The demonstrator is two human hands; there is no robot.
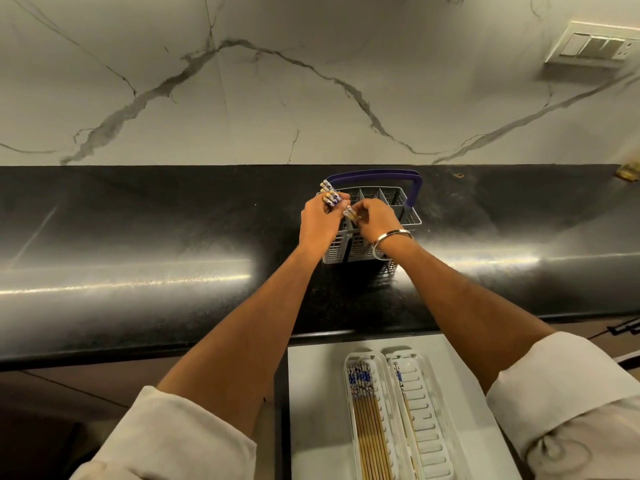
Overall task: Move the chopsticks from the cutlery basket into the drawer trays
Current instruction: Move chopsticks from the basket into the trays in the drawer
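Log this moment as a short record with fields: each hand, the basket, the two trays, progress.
left hand: grips a bunch of chopsticks at the basket's left end
right hand: pinches a few more chopsticks over the basket
cutlery basket: grey with a purple handle, upright on the black counter
left tray: holds a packed row of chopsticks
right tray: holds only one or two along its left side
progress: partly done; the gripped chopsticks are not yet in the drawer

no legible text, labels, brands or numbers anywhere
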